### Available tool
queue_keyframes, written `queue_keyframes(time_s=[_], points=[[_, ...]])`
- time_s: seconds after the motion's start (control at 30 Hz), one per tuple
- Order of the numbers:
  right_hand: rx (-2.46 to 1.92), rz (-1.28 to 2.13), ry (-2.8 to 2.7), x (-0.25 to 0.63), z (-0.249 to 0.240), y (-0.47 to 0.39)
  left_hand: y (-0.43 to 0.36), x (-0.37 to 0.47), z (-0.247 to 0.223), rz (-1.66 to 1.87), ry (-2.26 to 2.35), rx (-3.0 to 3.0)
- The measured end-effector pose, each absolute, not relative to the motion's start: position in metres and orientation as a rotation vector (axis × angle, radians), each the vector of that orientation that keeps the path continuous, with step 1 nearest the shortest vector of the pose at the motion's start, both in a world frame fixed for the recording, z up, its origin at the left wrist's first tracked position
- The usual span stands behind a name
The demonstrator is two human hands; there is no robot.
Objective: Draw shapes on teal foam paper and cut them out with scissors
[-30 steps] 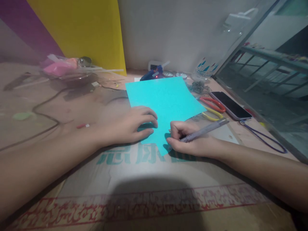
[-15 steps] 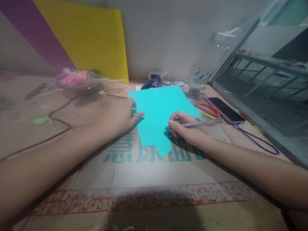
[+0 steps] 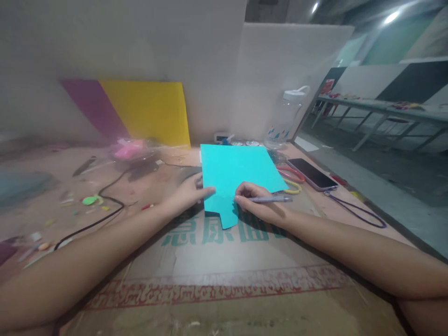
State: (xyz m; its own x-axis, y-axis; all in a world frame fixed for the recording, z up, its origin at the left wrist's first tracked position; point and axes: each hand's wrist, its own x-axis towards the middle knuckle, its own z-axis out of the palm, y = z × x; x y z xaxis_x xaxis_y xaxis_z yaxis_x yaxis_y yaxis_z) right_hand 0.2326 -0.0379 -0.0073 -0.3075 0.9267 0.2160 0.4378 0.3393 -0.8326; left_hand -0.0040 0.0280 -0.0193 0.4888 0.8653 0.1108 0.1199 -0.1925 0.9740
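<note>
- One cyan sheet (image 3: 238, 168) sits between our hands, over a printed covering (image 3: 182, 261).
- Our left hand (image 3: 188, 192) pinches its left edge, thumb on top; our right hand (image 3: 258, 191) has its fingers clamped on a pen (image 3: 276, 199).
- We judge it light, bendable, easily creased: hold a broad edge, sparing the narrow tab.

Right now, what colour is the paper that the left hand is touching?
The paper is bright turquoise, and it shows best in the head view.
</note>
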Motion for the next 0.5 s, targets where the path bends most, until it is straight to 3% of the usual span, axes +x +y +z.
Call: queue_keyframes(time_s=[0.23,0.4,0.5], points=[[-0.602,0.166,-2.301,0.240,-0.015,-0.040,0.033,-0.007,-0.017,1.116,0.911,1.669],[-0.579,0.102,-2.322,0.243,-0.013,-0.043,0.037,-0.019,0.011,1.309,0.918,1.691],[-0.735,0.266,-2.257,0.244,-0.013,-0.044,0.035,-0.026,0.025,1.362,0.922,1.760]])
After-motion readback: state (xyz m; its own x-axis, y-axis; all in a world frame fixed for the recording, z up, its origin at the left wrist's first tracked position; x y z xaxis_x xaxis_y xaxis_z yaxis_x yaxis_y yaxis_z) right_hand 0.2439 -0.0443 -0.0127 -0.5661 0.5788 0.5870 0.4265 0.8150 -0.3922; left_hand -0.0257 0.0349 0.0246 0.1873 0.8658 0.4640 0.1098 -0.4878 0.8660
